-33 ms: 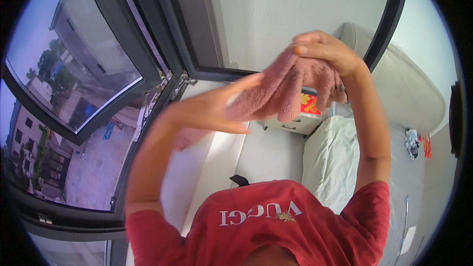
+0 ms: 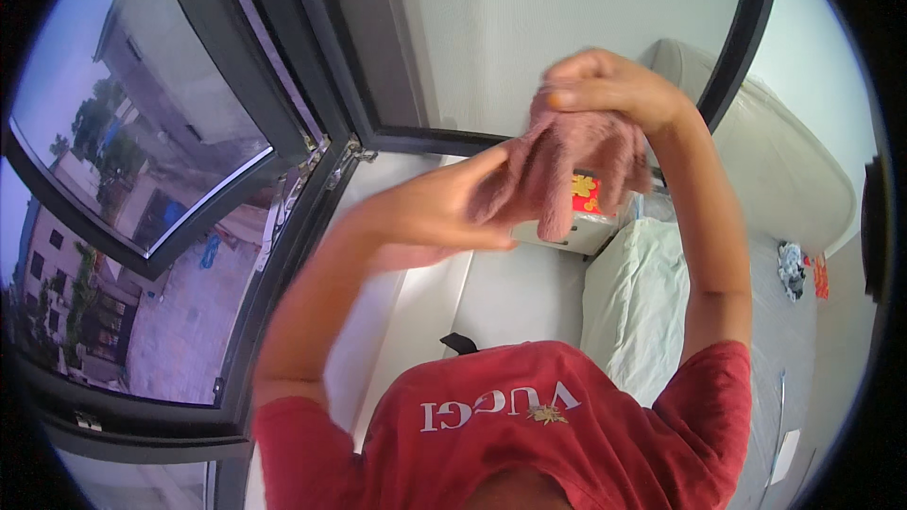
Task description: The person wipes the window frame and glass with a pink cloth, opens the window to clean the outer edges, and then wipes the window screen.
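A fluffy dusty-pink cloth [image 2: 556, 165] hangs in folds between my two raised hands. My right hand [image 2: 619, 94] grips its upper part, thumb pressed against the near side, with loose folds drooping below the fingers. To the left, my left hand [image 2: 420, 208] curves around the cloth's other end, thumb and fingers wide apart with the fabric between them. Some pink fabric also shows beneath that hand. Motion blurs the left hand slightly, and its palm side is hidden. Behind the cloth is a dark-framed mesh screen [image 2: 567, 9].
An open dark-framed window [image 2: 274, 156] is on the left, with buildings and a yard outside. Below stand a pale drawer cabinet [image 2: 576, 238] with a red-and-gold item and a light green fabric cover [image 2: 633, 293]. A bed with a plastic-wrapped headboard [image 2: 784, 170] is at right.
My left hand has moved right, closer to my right hand, bunching the cloth between them. My right hand has shifted slightly left and up, still gripping the cloth.
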Tool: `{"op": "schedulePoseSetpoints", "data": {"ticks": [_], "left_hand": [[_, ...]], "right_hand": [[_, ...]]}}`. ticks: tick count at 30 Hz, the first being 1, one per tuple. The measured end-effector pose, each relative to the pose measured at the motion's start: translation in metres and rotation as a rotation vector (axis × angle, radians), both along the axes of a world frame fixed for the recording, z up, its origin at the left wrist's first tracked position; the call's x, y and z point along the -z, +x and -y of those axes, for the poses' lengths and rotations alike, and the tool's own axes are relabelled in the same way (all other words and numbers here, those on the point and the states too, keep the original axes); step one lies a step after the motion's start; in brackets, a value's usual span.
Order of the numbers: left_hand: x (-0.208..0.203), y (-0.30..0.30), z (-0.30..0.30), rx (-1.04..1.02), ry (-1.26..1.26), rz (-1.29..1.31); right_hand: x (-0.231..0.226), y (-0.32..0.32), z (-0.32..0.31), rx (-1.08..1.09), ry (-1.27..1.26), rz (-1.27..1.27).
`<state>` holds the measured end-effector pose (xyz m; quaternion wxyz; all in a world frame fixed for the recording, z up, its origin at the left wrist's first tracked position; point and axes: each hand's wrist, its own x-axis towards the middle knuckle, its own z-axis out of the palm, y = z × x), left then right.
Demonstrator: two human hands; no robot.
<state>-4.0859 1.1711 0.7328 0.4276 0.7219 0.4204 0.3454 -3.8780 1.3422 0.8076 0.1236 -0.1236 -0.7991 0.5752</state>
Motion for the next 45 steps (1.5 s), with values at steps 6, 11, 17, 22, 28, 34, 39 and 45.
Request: {"op": "schedulePoseSetpoints", "data": {"ticks": [6,11,17,22,28,34,39,45], "left_hand": [[0.059,0.023,-0.019,0.121,-0.44,0.032],[0.022,0.039,-0.01,-0.048,-0.164,0.685],[0.017,0.03,-0.025,-0.164,-0.322,0.252],[0.007,0.042,-0.021,-0.098,-0.167,-0.048],[-0.004,0.008,0.006,-0.067,-0.224,-0.316],[0.008,-0.051,0.0,-0.377,-0.258,-0.207],[0.072,-0.087,-0.021,-0.429,-0.186,-0.437],[0.119,0.024,-0.034,-0.172,-0.158,0.641]], "right_hand": [[-0.015,-0.01,-0.015,0.046,-0.003,-0.027],[0.081,0.02,-0.027,0.418,0.564,0.093],[0.115,0.05,0.072,-0.076,-0.048,-0.344],[0.135,0.049,0.084,0.137,-0.184,-0.204],[0.146,0.057,0.08,0.156,0.098,-0.186],[0.116,0.035,0.063,0.222,-0.517,-0.439],[0.068,-0.004,0.044,0.167,-0.586,-0.497],[0.057,-0.055,0.033,0.233,-0.505,-0.468]]}}
